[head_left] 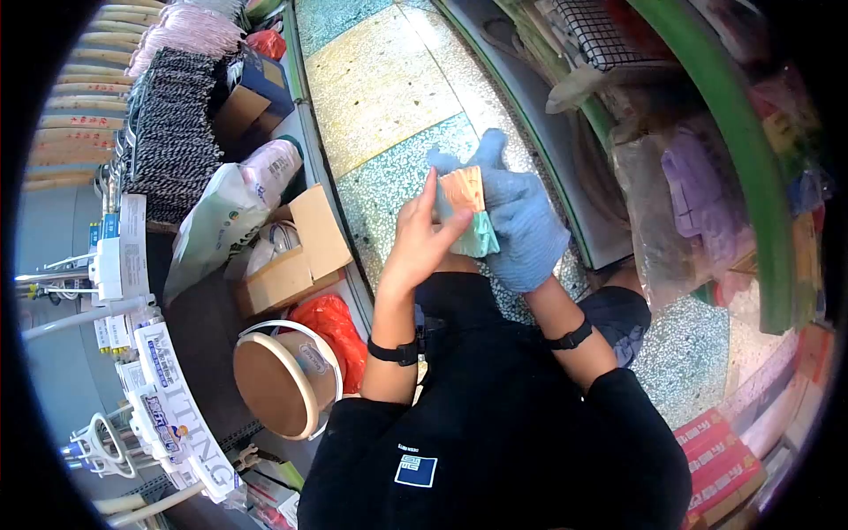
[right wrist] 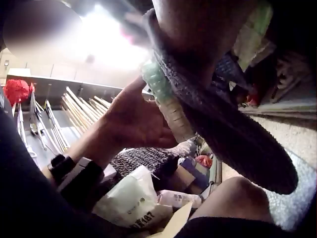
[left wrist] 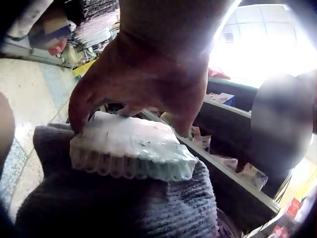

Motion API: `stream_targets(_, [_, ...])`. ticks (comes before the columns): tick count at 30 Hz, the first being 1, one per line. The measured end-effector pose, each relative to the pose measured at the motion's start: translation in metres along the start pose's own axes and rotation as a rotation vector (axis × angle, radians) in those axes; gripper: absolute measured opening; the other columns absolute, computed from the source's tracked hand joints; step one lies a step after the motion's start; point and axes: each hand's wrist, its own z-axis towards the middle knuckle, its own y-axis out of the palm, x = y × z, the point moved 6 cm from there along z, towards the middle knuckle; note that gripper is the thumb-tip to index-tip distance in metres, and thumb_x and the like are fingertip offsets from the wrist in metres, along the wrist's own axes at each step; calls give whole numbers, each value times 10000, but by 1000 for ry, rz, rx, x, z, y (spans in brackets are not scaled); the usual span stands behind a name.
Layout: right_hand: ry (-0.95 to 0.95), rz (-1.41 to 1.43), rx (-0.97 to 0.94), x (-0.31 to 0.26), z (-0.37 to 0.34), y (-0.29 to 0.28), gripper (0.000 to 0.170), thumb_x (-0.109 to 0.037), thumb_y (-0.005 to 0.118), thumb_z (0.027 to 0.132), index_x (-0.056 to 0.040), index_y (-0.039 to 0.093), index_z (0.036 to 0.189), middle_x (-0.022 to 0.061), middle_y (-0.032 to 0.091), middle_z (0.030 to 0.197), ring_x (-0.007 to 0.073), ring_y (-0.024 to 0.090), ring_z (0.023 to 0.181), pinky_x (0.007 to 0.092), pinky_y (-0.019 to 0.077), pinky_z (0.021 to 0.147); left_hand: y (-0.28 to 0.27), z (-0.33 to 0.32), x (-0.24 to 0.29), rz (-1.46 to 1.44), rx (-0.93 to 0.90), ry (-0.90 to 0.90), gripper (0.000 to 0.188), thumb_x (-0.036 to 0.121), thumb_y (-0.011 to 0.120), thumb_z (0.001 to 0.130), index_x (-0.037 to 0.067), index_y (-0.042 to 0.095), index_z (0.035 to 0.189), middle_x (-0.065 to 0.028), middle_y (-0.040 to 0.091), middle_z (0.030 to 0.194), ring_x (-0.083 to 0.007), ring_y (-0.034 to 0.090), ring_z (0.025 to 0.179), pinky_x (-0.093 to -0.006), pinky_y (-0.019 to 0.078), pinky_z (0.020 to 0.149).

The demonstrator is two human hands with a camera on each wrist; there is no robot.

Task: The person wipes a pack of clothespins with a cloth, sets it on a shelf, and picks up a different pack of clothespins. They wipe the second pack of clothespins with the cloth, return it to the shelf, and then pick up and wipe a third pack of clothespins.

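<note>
A block of orange and green plastic clothes pegs [head_left: 468, 210], lined up side by side, is held between the thumb and fingers of my bare left hand [head_left: 422, 237]. Behind the block is my right hand [head_left: 527, 221], covered by a thick blue-grey ribbed cloth glove. In the left wrist view the pegs [left wrist: 131, 144] lie against the glove [left wrist: 190, 208], with the left hand [left wrist: 143, 82] reaching over them from above. The right wrist view shows the glove [right wrist: 237, 144] stretched out long and flat, the pegs [right wrist: 168, 101] between it and the left palm.
On the left, a shelf bears an open cardboard box [head_left: 305, 252], a lidded bucket [head_left: 281, 380], a red plastic bag [head_left: 331, 331] and dark striped bundles [head_left: 172, 132]. Bagged goods [head_left: 698, 177] and a green rail [head_left: 738, 150] stand right. Red boxes [head_left: 715, 464] sit lower right.
</note>
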Motion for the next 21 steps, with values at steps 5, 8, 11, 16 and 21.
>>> stream_targets(5, [80,170,13,-5,1,3,521,-206,698,795,-13,540,1252,134,599,1225,221,577,1108,349,445,957,27,5,7,-507,-110,245,968,434,719,803,-60,210,1462,-145,522,1241,-188,505,1108,-313,418,934])
stream_targets(8, [16,266,86,-21,-23,0,527,-236,715,776,-30,560,1235,125,603,1224,223,566,1125,365,421,985,36,22,-5,-746,-132,273,1054,516,733,746,1,177,1478,-120,446,1319,-224,448,1198,-353,379,1006])
stream_targets(11, [-23,415,105,-25,-52,-2,533,-266,732,756,-47,580,1218,115,606,1222,226,554,1143,380,397,1014,55,45,-29,-704,-238,109,1003,499,720,762,54,177,1478,-117,385,1404,-275,432,1268,-398,367,1067])
stream_targets(16, [62,64,-261,11,-45,-7,632,-293,736,751,-53,491,1282,117,490,1359,261,449,1258,376,300,1091,70,-4,47,-869,-244,290,1009,702,729,610,-38,476,1249,-131,579,1161,-229,587,1065,-346,476,935])
stream_targets(21, [-15,46,175,24,-49,-27,499,-223,660,853,-51,495,1292,88,578,1236,237,578,1077,375,440,971,55,7,10,-1220,-15,372,974,613,629,761,102,229,1488,-202,278,1506,-303,366,1346,-478,317,1107])
